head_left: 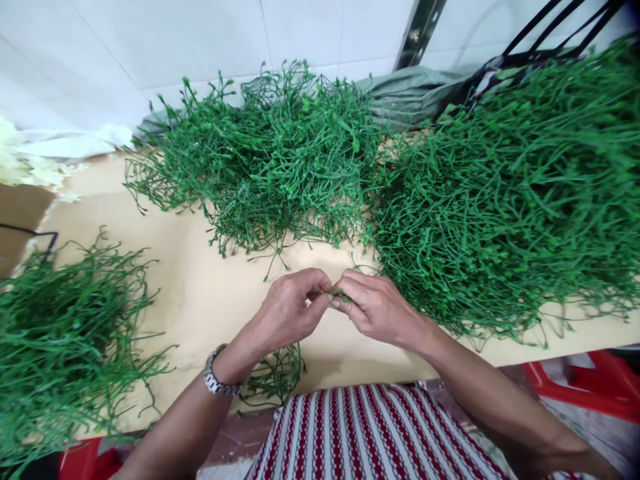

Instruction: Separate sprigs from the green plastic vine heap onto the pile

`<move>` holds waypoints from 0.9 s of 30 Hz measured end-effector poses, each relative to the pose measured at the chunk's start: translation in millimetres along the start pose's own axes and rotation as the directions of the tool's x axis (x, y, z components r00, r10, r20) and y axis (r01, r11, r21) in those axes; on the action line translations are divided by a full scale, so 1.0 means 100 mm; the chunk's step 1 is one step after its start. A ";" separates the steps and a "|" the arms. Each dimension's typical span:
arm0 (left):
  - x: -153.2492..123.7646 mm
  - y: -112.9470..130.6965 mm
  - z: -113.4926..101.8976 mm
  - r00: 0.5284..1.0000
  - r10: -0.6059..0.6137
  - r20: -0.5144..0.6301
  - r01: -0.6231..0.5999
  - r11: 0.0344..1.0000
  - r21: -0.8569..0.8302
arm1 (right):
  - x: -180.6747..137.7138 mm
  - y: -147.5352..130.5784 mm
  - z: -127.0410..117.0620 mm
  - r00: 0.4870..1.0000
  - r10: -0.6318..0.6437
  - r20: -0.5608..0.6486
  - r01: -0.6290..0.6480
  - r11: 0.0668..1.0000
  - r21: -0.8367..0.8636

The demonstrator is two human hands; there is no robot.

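My left hand (pixel 293 310) and my right hand (pixel 375 308) meet over the front middle of a pale tan table (pixel 200 287). Both pinch the same small green plastic sprig (pixel 339 297), fingers curled tight around it. A metal watch (pixel 217 377) sits on my left wrist. Under my left forearm lies a small loose bunch of green stems (pixel 275 377). A large heap of green plastic stems (pixel 510 193) rises just right of my right hand.
A second heap of green stems (pixel 270 157) lies at the back middle, a third (pixel 65 327) at the left front. White flowers (pixel 30 167) sit far left by the tiled wall. Red stools (pixel 595 383) show below. Striped cloth (pixel 370 433) covers my lap.
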State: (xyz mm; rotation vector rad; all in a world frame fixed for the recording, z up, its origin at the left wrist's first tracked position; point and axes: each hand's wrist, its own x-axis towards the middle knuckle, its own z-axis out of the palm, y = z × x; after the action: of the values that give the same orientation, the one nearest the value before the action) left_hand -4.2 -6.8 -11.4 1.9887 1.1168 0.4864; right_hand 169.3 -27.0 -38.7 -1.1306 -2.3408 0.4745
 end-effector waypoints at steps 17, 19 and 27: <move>0.02 -0.03 -0.06 0.985 -0.049 0.166 0.144 0.761 -0.632 | 0.07 -0.05 -0.04 0.982 -0.129 -0.135 0.163 0.946 0.279; 0.03 -0.04 -0.06 0.992 -0.043 0.119 0.117 0.677 -0.727 | 0.10 -0.07 0.00 0.983 -0.043 -0.179 0.119 0.888 0.444; 0.07 -0.16 -0.09 0.998 -0.061 0.012 0.049 0.654 -0.755 | 0.11 0.01 0.01 0.966 0.252 -0.049 -0.120 0.612 0.782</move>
State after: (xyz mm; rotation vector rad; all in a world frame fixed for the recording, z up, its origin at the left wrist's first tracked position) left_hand -14.6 7.7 -18.8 1.1977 0.7782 0.7857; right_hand 163.3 -17.4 -37.3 -0.9111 -1.5627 1.2804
